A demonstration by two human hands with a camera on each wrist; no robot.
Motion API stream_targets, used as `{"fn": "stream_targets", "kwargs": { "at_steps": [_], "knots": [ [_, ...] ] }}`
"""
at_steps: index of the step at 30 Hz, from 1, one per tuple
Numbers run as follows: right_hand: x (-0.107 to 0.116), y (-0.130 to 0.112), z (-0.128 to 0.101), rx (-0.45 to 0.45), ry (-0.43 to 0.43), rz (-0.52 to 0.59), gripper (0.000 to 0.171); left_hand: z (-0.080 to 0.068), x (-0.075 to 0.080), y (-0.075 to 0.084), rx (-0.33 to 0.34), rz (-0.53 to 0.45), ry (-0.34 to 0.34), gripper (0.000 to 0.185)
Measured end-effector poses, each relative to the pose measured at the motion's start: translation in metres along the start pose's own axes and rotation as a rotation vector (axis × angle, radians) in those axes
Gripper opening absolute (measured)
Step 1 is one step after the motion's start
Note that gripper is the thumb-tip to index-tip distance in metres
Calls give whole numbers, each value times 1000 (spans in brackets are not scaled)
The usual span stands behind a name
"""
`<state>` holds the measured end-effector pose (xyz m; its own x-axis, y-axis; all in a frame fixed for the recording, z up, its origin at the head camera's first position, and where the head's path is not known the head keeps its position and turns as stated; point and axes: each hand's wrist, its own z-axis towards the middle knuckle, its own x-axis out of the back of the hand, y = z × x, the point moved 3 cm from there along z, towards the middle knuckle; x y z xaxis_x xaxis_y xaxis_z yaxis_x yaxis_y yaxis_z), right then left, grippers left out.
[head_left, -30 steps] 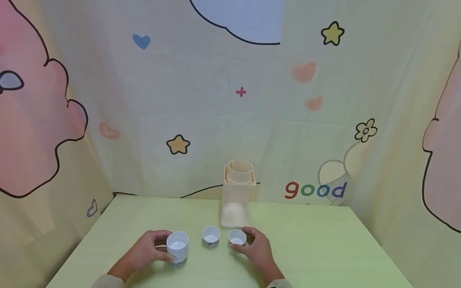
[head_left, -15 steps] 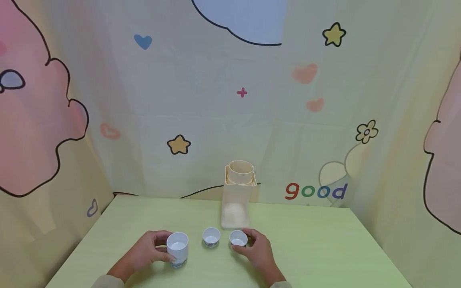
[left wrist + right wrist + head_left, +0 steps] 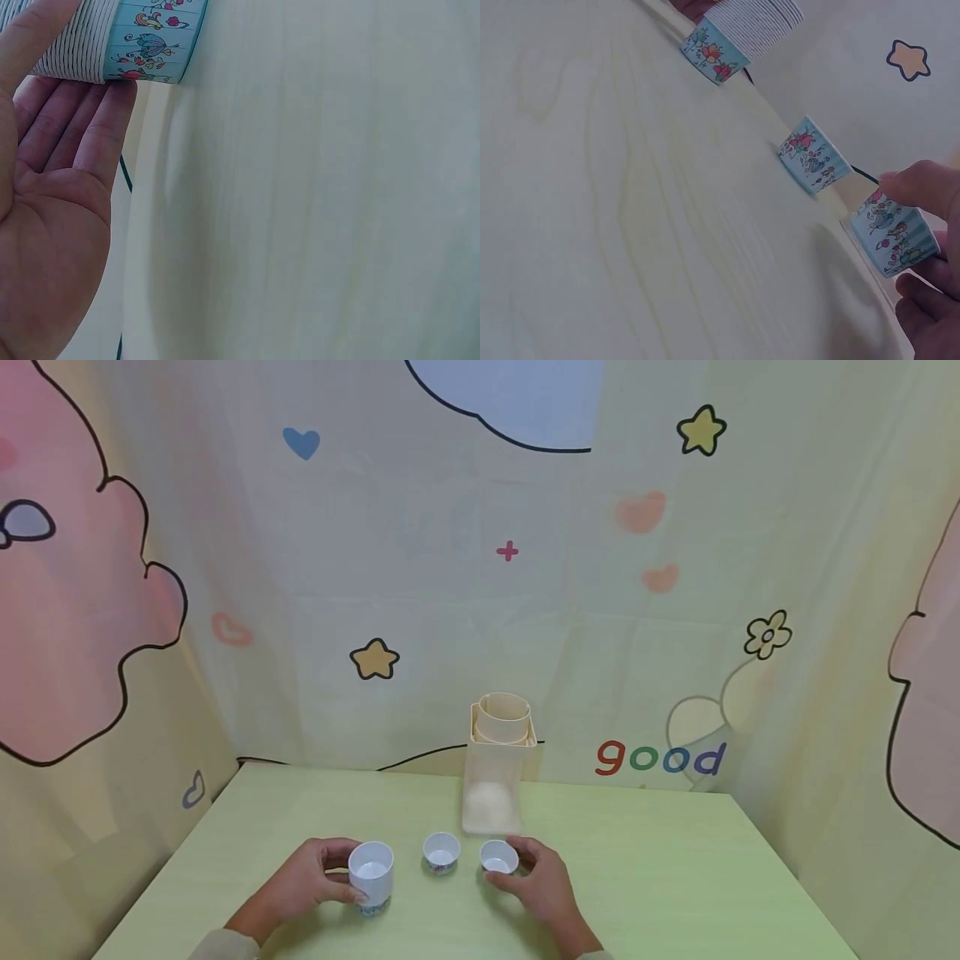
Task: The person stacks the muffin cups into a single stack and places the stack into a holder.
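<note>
My left hand (image 3: 311, 881) grips a stack of nested paper cups (image 3: 371, 878), thumb on the near side and fingers behind. In the left wrist view the stack shows many white rims above a blue, flower-printed bottom cup (image 3: 150, 45). One small paper cup (image 3: 441, 853) stands upright on the table between the hands. To its right, another paper cup (image 3: 498, 857) is pinched between the thumb and fingers of my right hand (image 3: 543, 881). Its blue printed side faces the right wrist view; whether its base touches the table I cannot tell.
Behind the right-hand cup stands a cream plastic holder (image 3: 491, 777) with a round tube (image 3: 503, 718) at its top. The pale table (image 3: 637, 868) reaches back to a printed cloth backdrop (image 3: 420, 560), with more cloth along both sides.
</note>
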<state>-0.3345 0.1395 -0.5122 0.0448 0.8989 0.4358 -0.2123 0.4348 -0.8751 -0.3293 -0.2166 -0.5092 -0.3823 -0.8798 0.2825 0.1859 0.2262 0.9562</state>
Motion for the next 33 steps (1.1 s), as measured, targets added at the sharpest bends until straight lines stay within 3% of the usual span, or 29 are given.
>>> {"fn": "stream_targets", "kwargs": {
  "at_steps": [16,26,33],
  "knots": [
    [6,-24,-6,4,-83,158,61,1,1,1,-17,21,-3,67],
    [4,-35,-9,-17,-126,322,62,0,0,3,-14,17,-6,67],
    [-1,-49,-13,2,-160,348,60,-1,1,3,-21,24,-3,67]
  ]
}}
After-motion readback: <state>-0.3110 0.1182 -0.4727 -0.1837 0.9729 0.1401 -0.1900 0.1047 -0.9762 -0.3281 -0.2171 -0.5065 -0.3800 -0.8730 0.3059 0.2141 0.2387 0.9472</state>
